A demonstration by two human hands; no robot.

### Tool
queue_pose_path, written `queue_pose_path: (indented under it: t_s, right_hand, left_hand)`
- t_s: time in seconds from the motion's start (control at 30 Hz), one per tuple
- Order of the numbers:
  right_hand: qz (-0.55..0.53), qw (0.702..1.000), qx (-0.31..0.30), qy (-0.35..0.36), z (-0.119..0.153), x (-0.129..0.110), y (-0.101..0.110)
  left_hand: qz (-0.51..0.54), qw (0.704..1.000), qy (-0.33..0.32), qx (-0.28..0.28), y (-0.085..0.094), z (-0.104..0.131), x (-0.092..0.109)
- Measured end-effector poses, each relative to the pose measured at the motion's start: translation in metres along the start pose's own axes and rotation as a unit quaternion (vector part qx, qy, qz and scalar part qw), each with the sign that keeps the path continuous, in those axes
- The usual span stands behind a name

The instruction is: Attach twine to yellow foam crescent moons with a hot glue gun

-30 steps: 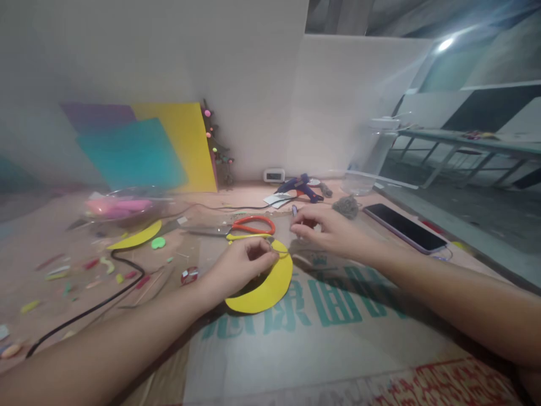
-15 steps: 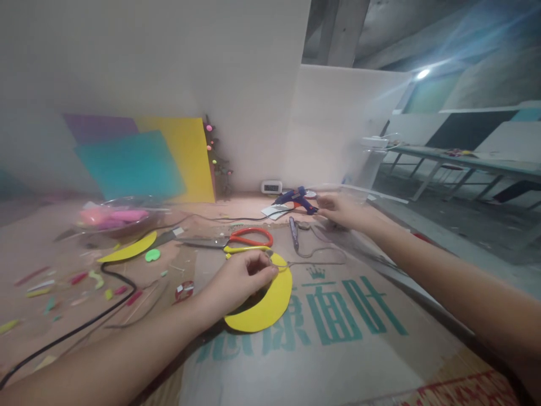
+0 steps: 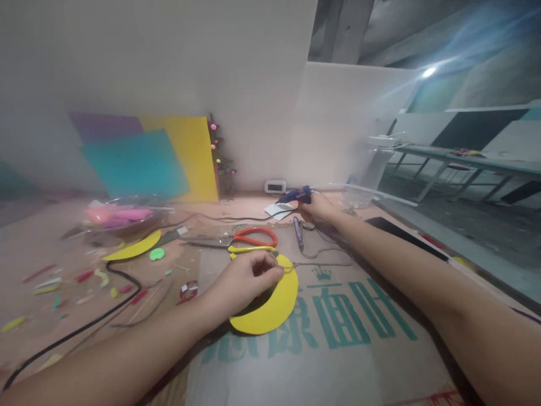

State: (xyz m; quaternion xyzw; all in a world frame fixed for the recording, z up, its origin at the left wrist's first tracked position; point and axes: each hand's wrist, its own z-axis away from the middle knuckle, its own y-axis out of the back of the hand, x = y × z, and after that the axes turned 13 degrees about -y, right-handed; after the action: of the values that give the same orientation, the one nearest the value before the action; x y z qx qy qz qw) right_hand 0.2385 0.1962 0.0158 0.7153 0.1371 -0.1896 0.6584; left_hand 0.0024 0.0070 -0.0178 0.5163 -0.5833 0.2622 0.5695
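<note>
Pinching a thin grey strand of yarn (image 3: 323, 264), the left hand (image 3: 251, 276) sits over a flat, curved yellow piece (image 3: 274, 310) on the near side of the table (image 3: 23, 245). Farther right, the right hand (image 3: 318, 207) touches a dark blue glue gun (image 3: 296, 195); hidden fingertips leave its grip impossible to tell. Red-and-yellow-handled metal scissors (image 3: 256, 247) lie just beyond the piece.

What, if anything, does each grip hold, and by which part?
The left grip pinches the string over the yellow ring; whether it holds the ring too is hidden. The right grip covers the handle of the glue gun; whether closed, I cannot tell.
</note>
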Motion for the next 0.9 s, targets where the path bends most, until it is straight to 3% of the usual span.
queue_pose_path:
  t_s: [0.23, 0.47, 0.7, 0.9]
  right_hand:
    - [-0.059, 0.998, 0.039, -0.001, 0.009, -0.002, 0.022]
    - [-0.139, 0.987, 0.000, 0.077, 0.077, -0.009, 0.049]
    - [-0.197, 0.974, -0.050, 0.102, 0.151, 0.014, 0.031]
    - [-0.168, 0.983, -0.028, 0.070, 0.176, 0.030, 0.013]
  left_hand:
    - [-0.003, 1.000, -0.007, -0.004, 0.001, 0.000, 0.000]
    - [0.003, 1.000, -0.012, 0.008, 0.000, -0.001, -0.001]
    - [0.023, 0.999, 0.015, 0.017, 0.000, -0.001, -0.002]
    - [0.024, 0.999, 0.035, 0.026, 0.002, -0.001, 0.003]
